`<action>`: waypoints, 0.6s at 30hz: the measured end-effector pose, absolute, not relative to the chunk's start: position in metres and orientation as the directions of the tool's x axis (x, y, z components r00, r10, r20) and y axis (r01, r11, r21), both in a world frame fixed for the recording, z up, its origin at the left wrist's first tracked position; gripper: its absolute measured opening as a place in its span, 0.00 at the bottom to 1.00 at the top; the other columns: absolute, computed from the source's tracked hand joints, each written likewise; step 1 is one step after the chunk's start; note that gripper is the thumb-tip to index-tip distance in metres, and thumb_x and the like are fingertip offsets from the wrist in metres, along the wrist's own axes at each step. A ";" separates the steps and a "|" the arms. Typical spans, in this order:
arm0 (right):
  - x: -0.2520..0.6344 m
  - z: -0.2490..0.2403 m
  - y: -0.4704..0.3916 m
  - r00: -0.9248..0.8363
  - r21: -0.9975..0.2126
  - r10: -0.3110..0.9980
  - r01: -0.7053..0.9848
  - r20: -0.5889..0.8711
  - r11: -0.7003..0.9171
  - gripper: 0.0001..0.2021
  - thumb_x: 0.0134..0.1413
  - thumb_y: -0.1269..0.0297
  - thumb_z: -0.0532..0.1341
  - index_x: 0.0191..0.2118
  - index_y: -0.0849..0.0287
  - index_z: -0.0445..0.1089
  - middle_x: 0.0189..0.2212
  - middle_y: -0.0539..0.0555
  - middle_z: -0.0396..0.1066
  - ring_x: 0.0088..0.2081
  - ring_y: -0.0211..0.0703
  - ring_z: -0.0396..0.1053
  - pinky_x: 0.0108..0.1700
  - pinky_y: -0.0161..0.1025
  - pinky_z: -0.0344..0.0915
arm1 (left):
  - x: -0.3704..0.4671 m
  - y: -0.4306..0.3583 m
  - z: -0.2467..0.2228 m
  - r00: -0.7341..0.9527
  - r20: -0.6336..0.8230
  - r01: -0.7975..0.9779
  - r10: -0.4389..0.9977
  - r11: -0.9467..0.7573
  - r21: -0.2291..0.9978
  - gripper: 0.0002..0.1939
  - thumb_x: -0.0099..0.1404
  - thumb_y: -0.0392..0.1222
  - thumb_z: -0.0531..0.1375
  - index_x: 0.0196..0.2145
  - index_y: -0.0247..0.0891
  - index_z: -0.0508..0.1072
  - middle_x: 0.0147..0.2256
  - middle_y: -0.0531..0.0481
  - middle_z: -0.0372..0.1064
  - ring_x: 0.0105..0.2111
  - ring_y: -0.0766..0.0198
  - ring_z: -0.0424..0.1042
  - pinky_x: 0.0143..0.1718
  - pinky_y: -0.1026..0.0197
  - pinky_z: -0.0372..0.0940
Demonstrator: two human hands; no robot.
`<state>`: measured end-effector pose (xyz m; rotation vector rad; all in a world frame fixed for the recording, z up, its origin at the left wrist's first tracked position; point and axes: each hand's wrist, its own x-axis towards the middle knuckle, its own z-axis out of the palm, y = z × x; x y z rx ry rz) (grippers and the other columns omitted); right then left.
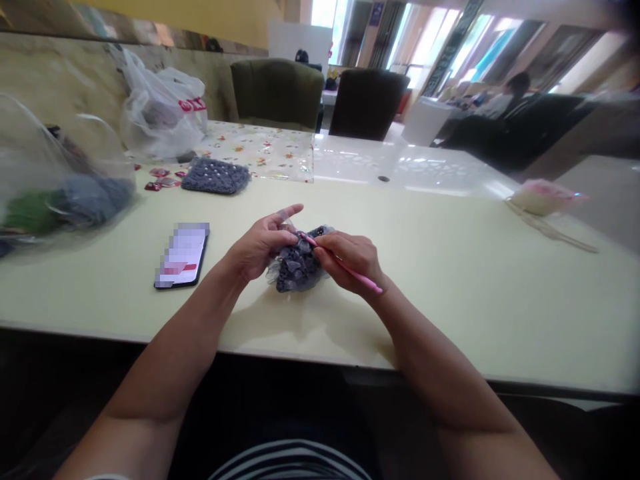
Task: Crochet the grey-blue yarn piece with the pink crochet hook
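Between my hands, above the pale table, is a grey-blue crochet piece [296, 268] with ruffled, partly sheer edges. My left hand [260, 243] pinches its upper left edge between thumb and fingers, the index finger stretched out with a sheer strand across it. A pink crochet hook [361, 277] lies in the closed fingers of my right hand [353, 259]. Its tip meets the work near my left thumb, and its handle points down toward my right wrist. The fingers of my right hand also touch the right side of the piece.
A phone [183, 256] lies left of my forearm. Behind it are a flat grey crocheted piece [217, 176] and small red wrappers [161, 181]. Clear bag [95, 200] with yarn and white bag [163, 107] stand left; a pink-topped item [546, 196] sits right.
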<state>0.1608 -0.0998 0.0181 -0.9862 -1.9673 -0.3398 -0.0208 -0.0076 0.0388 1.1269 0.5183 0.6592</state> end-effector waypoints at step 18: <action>0.151 0.021 -0.102 0.079 -0.576 0.662 0.576 0.746 0.580 0.05 0.63 0.64 0.59 0.36 0.56 0.69 0.28 0.47 0.70 0.27 0.31 0.63 0.31 0.31 0.62 | -0.013 -0.009 0.024 0.781 0.088 -0.134 0.618 0.027 0.991 0.22 0.56 0.42 0.68 0.49 0.38 0.78 0.50 0.42 0.74 0.52 0.53 0.70 0.56 0.51 0.60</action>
